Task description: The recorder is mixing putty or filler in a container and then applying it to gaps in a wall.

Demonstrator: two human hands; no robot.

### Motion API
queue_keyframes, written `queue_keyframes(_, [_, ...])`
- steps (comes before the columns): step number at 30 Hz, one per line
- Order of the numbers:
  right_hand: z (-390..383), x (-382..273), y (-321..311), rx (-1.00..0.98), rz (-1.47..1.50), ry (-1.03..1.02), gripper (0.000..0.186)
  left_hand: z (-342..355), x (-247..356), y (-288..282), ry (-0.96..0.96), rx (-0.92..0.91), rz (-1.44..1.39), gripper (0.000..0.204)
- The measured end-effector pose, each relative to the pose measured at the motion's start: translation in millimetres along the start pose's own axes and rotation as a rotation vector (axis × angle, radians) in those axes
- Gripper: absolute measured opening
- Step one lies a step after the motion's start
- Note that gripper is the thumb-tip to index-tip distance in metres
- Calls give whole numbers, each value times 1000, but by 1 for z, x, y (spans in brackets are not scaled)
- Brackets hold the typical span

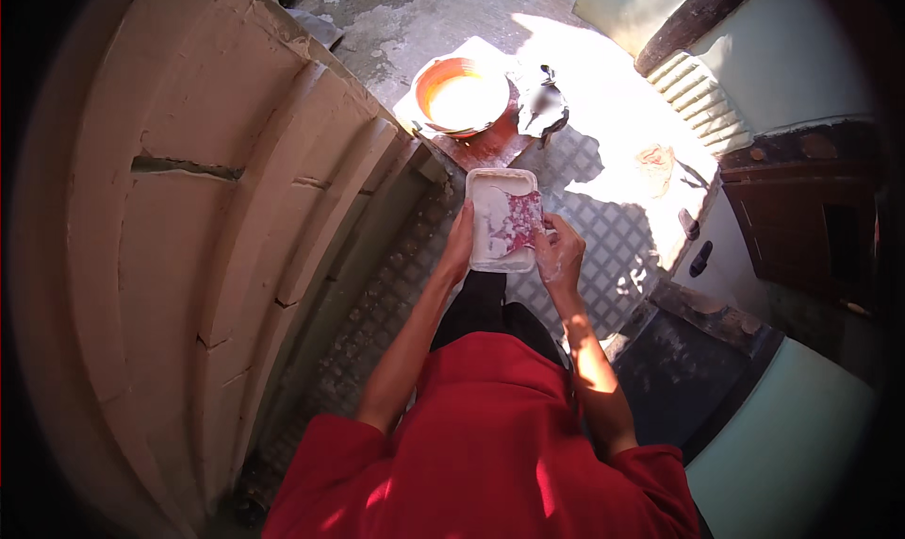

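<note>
A broad run of pale, cracked concrete steps curves down the left side, and a patterned metal floor plate lies below, half in hard sunlight and half in shade. To the right stand a dark wooden cabinet and a pale green wall. Farther ahead, on a reddish board, sits an orange basin holding pale liquid, with a crumpled dark bag just beside it.

The person, in a red top, holds a white rectangular tray out in front, between both hands and above the floor plate. It carries a pinkish-red smear or scrap (what it is exactly is too blurred to tell) toward its right half. The left hand clasps the tray's left edge, fingers curled around the rim. The right hand, dusted white, is against the tray's lower right corner; whether it grips the rim or only rests against it I cannot tell.

The risk, as I judge it: the tray is supported mostly from one side, so if it tilts, the contents may slide off onto the floor plate. The white coating on the right hand could also make its hold slippery.
</note>
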State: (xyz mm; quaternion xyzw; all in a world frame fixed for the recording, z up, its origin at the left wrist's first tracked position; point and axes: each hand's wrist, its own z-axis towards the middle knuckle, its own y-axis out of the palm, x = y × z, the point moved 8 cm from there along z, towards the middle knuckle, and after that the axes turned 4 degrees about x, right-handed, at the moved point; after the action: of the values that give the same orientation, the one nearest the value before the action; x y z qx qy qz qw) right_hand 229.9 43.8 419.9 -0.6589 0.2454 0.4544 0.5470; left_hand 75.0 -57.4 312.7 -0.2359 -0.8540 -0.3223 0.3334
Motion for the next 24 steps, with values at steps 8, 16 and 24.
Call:
queue_keyframes(8, [106,19,28,-126,21,-27,24,86,8,0,18,175,49,58])
queue_keyframes(16, [283,214,106,-142,-197,-75,32,152,-26,-2,7,319,-19,56])
queue_keyframes(24, [383,325,224,-430,-191,30,20,198,-64,-9,-14,363,-78,54])
